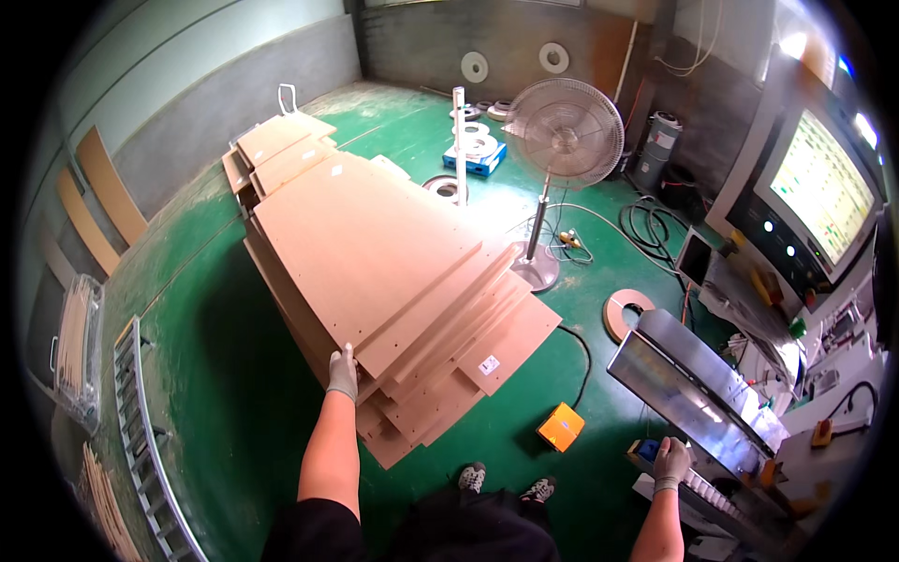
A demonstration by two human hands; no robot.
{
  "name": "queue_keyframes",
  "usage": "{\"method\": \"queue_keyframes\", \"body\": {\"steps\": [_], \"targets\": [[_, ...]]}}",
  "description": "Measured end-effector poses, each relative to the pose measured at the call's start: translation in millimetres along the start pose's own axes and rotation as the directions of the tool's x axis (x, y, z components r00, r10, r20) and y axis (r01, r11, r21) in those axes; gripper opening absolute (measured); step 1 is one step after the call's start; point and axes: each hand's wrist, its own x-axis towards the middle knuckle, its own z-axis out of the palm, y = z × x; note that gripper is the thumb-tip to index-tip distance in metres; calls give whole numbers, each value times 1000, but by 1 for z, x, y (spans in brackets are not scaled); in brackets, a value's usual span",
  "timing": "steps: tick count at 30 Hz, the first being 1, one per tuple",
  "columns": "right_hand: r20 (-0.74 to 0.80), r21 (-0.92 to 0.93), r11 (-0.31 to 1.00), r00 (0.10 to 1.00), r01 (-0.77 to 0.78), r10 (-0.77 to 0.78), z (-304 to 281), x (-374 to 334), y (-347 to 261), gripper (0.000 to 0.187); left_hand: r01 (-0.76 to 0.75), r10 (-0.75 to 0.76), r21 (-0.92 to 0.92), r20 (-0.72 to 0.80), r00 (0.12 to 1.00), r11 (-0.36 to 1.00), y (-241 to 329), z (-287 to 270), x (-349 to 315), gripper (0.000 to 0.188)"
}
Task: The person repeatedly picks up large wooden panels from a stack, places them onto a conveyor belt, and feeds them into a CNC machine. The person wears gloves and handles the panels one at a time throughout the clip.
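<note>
Top board (365, 253) on board stack (510, 351); likely stiff, weighty, corners chip-prone; best held by opposite long edges. Left hand (344, 373) at its near corner, whether pinching unclear. Right hand (671, 464) curled near metal-topped machine (688, 386), grip unclear.

A green floor (201, 347) spreads beneath the left wall (253, 101), grey below with pale panelling (201, 42) above. The far wall (412, 47) is dark and brownish, bearing two white rings (465, 67). A pedestal fan (564, 140) stands toward the far right; a metal ladder (137, 421) occupies the near left. Light (794, 45) glares at far right.
</note>
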Motion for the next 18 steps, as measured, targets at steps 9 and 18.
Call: {"method": "queue_keyframes", "body": {"steps": [9, 18], "targets": [[-68, -12, 1000, 997, -29, 28, 1, -7, 4, 37, 148, -139, -46, 165, 976, 988, -17, -6, -91, 26], [-172, -46, 994, 981, -100, 91, 10, -50, -34, 45, 361, -293, -9, 566, 770, 932, -61, -81, -181, 46]]}}
